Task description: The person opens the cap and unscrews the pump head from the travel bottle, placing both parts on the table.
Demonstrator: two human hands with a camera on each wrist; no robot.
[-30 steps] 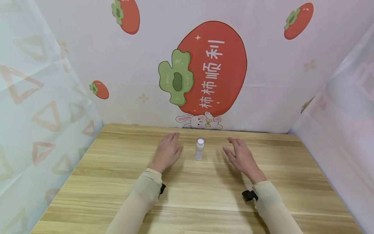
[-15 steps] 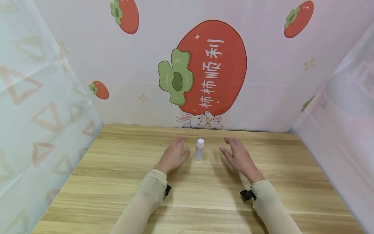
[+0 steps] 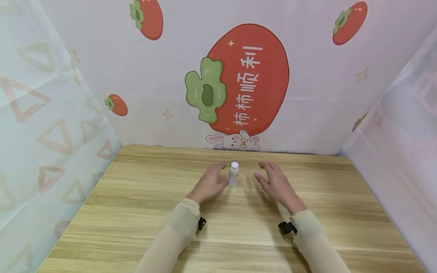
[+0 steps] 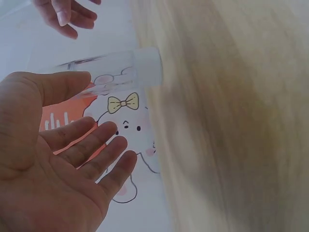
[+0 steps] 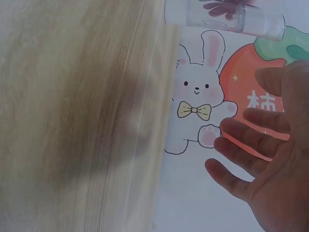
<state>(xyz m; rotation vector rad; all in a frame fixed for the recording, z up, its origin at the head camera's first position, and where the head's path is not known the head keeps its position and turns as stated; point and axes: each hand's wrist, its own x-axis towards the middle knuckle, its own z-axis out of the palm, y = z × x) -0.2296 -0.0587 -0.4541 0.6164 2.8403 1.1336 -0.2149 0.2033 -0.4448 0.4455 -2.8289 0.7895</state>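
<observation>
Far left: pale side sheet (image 3: 52, 136) with triangle prints, standing along the edge of the wood-grain table (image 3: 102, 223). Next, the left sleeve (image 3: 170, 239), with a small black device (image 3: 201, 223) at the cuff. Left hand (image 3: 209, 184) was just beside the bottle (image 3: 233, 174), thumb and fingers apart with a wide gap, fingers loosely bent. Thumb tip lined up with the bottle's left side in the head view; couldn't tell if it touched. Left wrist view had the thumb overlapping the bottle.

Bottle stood upright on the table, between the hands, near the back edge. Clear body, white at the base. Behind it, the back sheet carried a rabbit print (image 3: 233, 141) under a big red fruit print (image 3: 252, 79).

Right hand (image 3: 278, 185) was near the bottle, clear of it: thumb and fingers apart, loosely bent, palm side toward it. Then a second black device (image 3: 287, 228) and the right sleeve (image 3: 315, 237).
</observation>
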